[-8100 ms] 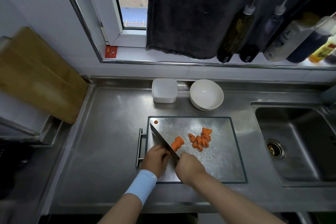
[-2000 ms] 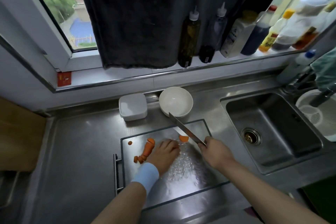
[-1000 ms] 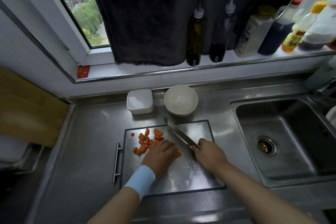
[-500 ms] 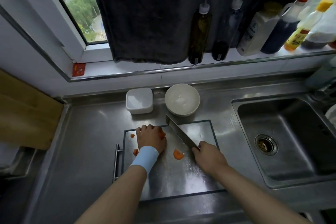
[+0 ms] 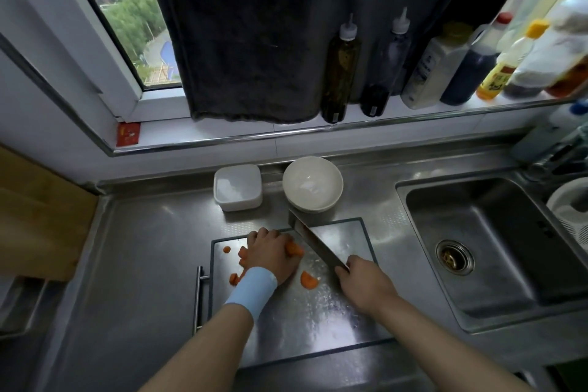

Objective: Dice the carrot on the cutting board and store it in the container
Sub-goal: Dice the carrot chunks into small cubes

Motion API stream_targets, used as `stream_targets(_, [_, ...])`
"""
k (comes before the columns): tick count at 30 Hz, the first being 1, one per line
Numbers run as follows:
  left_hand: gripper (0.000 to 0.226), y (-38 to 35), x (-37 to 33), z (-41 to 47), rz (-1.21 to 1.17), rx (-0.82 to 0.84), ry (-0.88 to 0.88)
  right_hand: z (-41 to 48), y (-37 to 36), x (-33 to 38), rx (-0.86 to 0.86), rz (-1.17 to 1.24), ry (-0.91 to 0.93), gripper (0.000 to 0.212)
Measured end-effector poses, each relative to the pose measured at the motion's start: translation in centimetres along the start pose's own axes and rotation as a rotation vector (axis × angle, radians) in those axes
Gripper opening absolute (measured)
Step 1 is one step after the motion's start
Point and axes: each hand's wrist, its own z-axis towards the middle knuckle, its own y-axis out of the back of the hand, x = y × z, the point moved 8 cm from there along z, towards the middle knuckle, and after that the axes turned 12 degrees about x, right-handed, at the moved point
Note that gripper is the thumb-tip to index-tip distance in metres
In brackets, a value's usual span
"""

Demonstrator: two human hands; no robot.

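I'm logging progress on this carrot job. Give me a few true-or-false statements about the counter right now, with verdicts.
1. The right hand grips the knife. True.
2. Some carrot pieces lie in the bowl. False: the bowl is empty; they lie on the cutting board.
3. The left hand cups carrot pieces on the cutting board. True.
4. The container stands in the sink. False: it stands on the counter beside the bowl.
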Motion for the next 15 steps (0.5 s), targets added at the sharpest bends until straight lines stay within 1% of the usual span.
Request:
stream_targets(1, [0.042, 0.0, -1.1, -0.9, 0.017, -0.008, -0.060, -0.1, 0.0, -0.2, 0.002, -0.004, -0.002, 0.031])
stream_targets(4, [0.049, -1.8, -3.0, -3.2, 0.086, -0.005, -0.174, -0.4, 0.0, -0.6, 0.017, -0.013, -0.003, 0.029])
stream_targets(10, [0.054, -3.3, -3.8, -5.3, -0.009, -0.071, -0.149, -1.0, -0.5, -1.1, 0.034, -0.042, 0.009, 0.030])
stream_targets(12, [0.056, -3.7, -4.1, -5.6, -0.019, -0.052, -0.155, -1.2, -0.7, -1.1, 0.040, -0.041, 0.014, 0.030])
stream_targets(13, [0.055, -4.1, -4.4, -5.7, -0.029, -0.034, -0.174, -1.3, -0.7, -1.1, 0.041, -0.039, 0.014, 0.030])
stream_targets(15, [0.046, -4.8, -4.8, -5.8, -0.104, -0.026, -0.205, -1.5, -0.7, -1.2, 0.049, -0.031, 0.007, 0.030])
